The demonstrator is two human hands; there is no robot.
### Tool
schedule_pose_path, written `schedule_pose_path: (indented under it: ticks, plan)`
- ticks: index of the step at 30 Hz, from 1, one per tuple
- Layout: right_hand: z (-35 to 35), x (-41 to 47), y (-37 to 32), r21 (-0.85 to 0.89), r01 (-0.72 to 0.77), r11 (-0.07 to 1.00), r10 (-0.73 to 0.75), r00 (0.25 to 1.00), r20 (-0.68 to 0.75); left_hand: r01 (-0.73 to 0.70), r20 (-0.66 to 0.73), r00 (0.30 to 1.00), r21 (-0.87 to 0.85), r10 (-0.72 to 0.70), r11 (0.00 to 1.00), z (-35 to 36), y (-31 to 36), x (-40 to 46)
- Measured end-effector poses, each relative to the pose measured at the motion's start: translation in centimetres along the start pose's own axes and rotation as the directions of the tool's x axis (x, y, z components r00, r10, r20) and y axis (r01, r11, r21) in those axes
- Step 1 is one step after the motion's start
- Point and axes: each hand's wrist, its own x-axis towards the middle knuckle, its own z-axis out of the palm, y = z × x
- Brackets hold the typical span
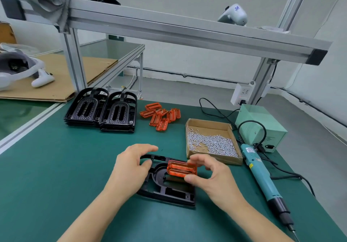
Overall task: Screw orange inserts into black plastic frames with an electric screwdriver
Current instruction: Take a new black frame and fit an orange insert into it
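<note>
An assembly workshop: green bench mat, aluminium frame, box of screws, electric screwdriver, stacked frames.

Bright, even overhead light; soft shadows under hands; wide-angle bowing at edges; slight softness throughout, no glare.
</note>
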Motion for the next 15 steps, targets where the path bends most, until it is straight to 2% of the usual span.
schedule_pose_path:
  ticks: [8, 15]
  plan:
    - [1.6, -0.3, 0.4, -0.065, -0.047, 0.997, 0.051, 0.997, 0.063, -0.005, 0.063, 0.998, 0.116, -0.002, 0.993, 0.8, -0.6, -0.2]
    - [0.9, 0.2, 0.2, -0.247, -0.056, 0.967, 0.082, 0.992, 0.099, -0.032, 0.067, 0.998, 0.199, 0.019, 0.979, 0.6, -0.2, -0.1]
